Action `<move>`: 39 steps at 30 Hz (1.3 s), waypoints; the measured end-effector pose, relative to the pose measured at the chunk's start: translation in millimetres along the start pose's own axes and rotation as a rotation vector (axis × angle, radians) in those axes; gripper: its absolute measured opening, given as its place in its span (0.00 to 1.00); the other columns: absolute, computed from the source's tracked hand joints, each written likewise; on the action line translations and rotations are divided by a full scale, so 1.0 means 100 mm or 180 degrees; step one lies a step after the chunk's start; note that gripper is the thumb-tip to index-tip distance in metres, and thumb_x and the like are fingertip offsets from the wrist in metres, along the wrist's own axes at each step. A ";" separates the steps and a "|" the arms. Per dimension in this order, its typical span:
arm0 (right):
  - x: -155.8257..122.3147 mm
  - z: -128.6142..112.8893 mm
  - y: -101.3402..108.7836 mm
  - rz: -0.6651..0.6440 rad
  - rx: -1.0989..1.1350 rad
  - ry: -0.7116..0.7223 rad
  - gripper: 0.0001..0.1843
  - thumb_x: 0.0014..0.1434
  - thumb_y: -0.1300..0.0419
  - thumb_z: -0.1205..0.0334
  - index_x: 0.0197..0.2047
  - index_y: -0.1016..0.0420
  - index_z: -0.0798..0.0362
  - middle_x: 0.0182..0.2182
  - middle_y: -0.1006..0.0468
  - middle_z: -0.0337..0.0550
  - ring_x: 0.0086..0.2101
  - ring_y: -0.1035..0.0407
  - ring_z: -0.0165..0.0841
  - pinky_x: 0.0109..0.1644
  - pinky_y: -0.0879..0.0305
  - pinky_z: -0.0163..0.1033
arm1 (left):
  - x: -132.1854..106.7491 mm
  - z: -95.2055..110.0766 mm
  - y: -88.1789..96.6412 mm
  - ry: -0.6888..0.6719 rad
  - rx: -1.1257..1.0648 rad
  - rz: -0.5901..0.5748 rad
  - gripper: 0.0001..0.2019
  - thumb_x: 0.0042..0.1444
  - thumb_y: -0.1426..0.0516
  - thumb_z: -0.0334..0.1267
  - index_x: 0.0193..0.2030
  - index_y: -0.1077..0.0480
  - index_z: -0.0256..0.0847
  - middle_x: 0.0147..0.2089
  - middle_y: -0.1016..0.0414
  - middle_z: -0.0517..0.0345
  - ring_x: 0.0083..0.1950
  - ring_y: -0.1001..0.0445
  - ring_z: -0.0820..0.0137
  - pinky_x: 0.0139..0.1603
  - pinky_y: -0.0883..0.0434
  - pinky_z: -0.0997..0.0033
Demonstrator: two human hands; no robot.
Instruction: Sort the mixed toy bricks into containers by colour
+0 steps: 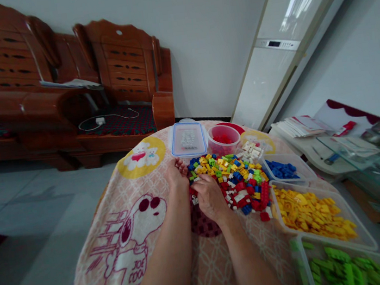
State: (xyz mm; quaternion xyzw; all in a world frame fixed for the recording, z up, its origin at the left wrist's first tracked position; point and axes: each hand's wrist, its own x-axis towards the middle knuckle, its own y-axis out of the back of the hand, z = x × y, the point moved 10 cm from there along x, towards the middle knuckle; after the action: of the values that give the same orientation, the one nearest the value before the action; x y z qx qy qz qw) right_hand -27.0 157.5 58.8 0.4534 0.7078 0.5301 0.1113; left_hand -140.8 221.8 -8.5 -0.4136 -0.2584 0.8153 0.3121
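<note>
A mixed pile of toy building bricks (240,178) in red, blue, yellow, green and white lies on the cloth-covered table. At its left edge, my left hand (176,174) is turned partly palm up, its fingers curled; whatever they hold cannot be made out. My right hand (210,198) reaches palm down over the near left side of the pile. Its thumb and fingers are drawn together among the bricks, and their tips are too small to show what is in them. A few white and red bricks lie beside the right fingers.
Behind the pile are a blue-rimmed clear lid (188,139) and a round tub (224,140) of red bricks. White bricks (250,151) sit at the back right. Down the right side stand boxes of blue (306,171), yellow (367,238) and green bricks (300,263). A wooden sofa (124,67) stands behind.
</note>
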 end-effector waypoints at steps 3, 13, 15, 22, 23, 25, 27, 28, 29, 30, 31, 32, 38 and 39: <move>0.01 -0.02 0.04 0.0163 0.0106 0.0076 0.19 0.58 0.50 0.75 0.39 0.19 0.52 0.38 0.20 0.47 0.51 0.34 0.39 0.59 0.40 0.44 | -0.01 0.00 0.00 0.0005 -0.0030 -0.0008 0.06 0.55 0.46 0.30 0.27 0.34 0.36 0.19 0.36 0.66 0.15 0.39 0.83 0.14 0.41 0.86; -0.01 0.03 0.17 0.0579 0.0425 -0.0103 0.17 0.59 0.48 0.73 0.41 0.18 0.53 0.38 0.20 0.47 0.41 0.29 0.36 0.51 0.34 0.40 | 0.03 0.00 -0.01 0.0008 -0.0076 -0.0079 0.06 0.54 0.47 0.29 0.27 0.34 0.36 0.19 0.35 0.66 0.15 0.39 0.83 0.15 0.42 0.87; -0.02 0.05 0.23 0.0768 0.0438 -0.0093 0.18 0.60 0.49 0.73 0.44 0.19 0.55 0.39 0.19 0.49 0.43 0.29 0.37 0.53 0.34 0.41 | 0.04 0.00 -0.01 0.0003 -0.0053 -0.0075 0.06 0.54 0.46 0.30 0.27 0.34 0.36 0.19 0.35 0.66 0.15 0.39 0.83 0.15 0.42 0.87; -0.03 0.00 0.17 0.0502 0.0033 0.0049 0.19 0.59 0.50 0.74 0.43 0.18 0.55 0.42 0.19 0.50 0.54 0.35 0.41 0.63 0.41 0.48 | 0.04 0.00 0.00 -0.0021 -0.0057 -0.0070 0.06 0.55 0.46 0.30 0.27 0.34 0.36 0.19 0.36 0.66 0.16 0.39 0.83 0.15 0.41 0.86; -0.03 0.00 0.14 0.0414 0.0002 0.0047 0.19 0.59 0.49 0.74 0.43 0.18 0.54 0.43 0.20 0.49 0.56 0.37 0.42 0.63 0.42 0.49 | 0.04 0.00 0.00 -0.0018 -0.0058 -0.0060 0.07 0.56 0.46 0.30 0.27 0.34 0.36 0.19 0.36 0.66 0.16 0.39 0.83 0.15 0.41 0.86; -0.02 0.01 0.09 0.0249 -0.0048 0.0028 0.17 0.59 0.48 0.73 0.40 0.17 0.53 0.44 0.20 0.47 0.58 0.40 0.43 0.64 0.43 0.50 | 0.03 0.00 0.00 -0.0011 -0.0053 -0.0031 0.07 0.56 0.47 0.29 0.27 0.34 0.36 0.19 0.35 0.66 0.15 0.39 0.83 0.15 0.41 0.86; -0.02 0.02 0.04 0.0118 -0.0093 0.0007 0.16 0.59 0.47 0.72 0.38 0.17 0.53 0.44 0.20 0.48 0.60 0.41 0.44 0.65 0.44 0.51 | 0.03 0.00 0.01 0.0001 -0.0042 -0.0005 0.08 0.57 0.47 0.29 0.27 0.34 0.35 0.19 0.35 0.66 0.15 0.39 0.83 0.15 0.41 0.86; -0.02 0.03 0.02 0.0070 -0.0119 0.0000 0.16 0.59 0.47 0.72 0.38 0.17 0.53 0.44 0.20 0.48 0.60 0.42 0.45 0.65 0.45 0.51 | 0.03 0.00 0.01 0.0006 -0.0039 0.0007 0.08 0.57 0.47 0.29 0.27 0.34 0.35 0.19 0.35 0.66 0.15 0.39 0.83 0.15 0.41 0.86; -0.02 0.03 0.00 0.0027 -0.0147 0.0002 0.16 0.60 0.47 0.72 0.38 0.17 0.53 0.45 0.20 0.48 0.60 0.43 0.45 0.65 0.45 0.52 | 0.03 0.00 0.01 0.0007 -0.0035 0.0016 0.08 0.57 0.47 0.29 0.27 0.34 0.35 0.19 0.35 0.66 0.15 0.39 0.83 0.15 0.40 0.86; -0.02 0.02 -0.02 -0.0013 -0.0177 0.0014 0.16 0.60 0.47 0.72 0.38 0.17 0.53 0.47 0.20 0.48 0.61 0.43 0.45 0.66 0.46 0.53 | 0.03 -0.01 0.01 0.0009 -0.0030 0.0016 0.07 0.56 0.47 0.30 0.27 0.34 0.35 0.19 0.35 0.66 0.15 0.39 0.83 0.15 0.40 0.86; -0.03 0.01 -0.03 -0.0044 -0.0206 0.0027 0.16 0.60 0.47 0.72 0.39 0.17 0.53 0.48 0.21 0.48 0.62 0.44 0.45 0.66 0.48 0.55 | 0.03 -0.01 0.01 0.0007 -0.0024 0.0008 0.07 0.56 0.47 0.30 0.27 0.34 0.36 0.19 0.35 0.66 0.15 0.39 0.83 0.15 0.40 0.86; -0.03 0.00 -0.04 -0.0065 -0.0234 0.0036 0.17 0.61 0.47 0.72 0.40 0.17 0.52 0.51 0.22 0.48 0.62 0.45 0.46 0.67 0.49 0.56 | 0.03 -0.01 0.01 0.0004 -0.0017 0.0000 0.07 0.55 0.46 0.30 0.27 0.33 0.36 0.19 0.35 0.66 0.15 0.39 0.83 0.15 0.40 0.86; -0.04 -0.02 -0.04 0.0004 -0.0273 -0.0016 0.18 0.61 0.48 0.73 0.48 0.20 0.54 0.54 0.24 0.50 0.65 0.49 0.47 0.68 0.52 0.59 | 0.04 -0.01 0.02 -0.0009 0.0006 0.0024 0.05 0.54 0.46 0.30 0.27 0.33 0.36 0.19 0.35 0.66 0.16 0.38 0.82 0.15 0.40 0.86; -0.03 -0.02 -0.02 0.0032 -0.0230 -0.0019 0.18 0.61 0.48 0.73 0.47 0.20 0.54 0.53 0.23 0.50 0.64 0.48 0.46 0.68 0.51 0.58 | 0.04 -0.01 0.02 -0.0004 0.0011 0.0034 0.05 0.54 0.46 0.30 0.28 0.33 0.36 0.19 0.35 0.66 0.16 0.38 0.82 0.15 0.40 0.86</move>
State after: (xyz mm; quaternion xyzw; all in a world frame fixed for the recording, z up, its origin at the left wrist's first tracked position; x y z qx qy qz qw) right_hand -27.6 153.5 56.4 0.4542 0.6856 0.5546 0.1270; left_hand -142.4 223.7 -12.6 -0.4140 -0.2550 0.8177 0.3083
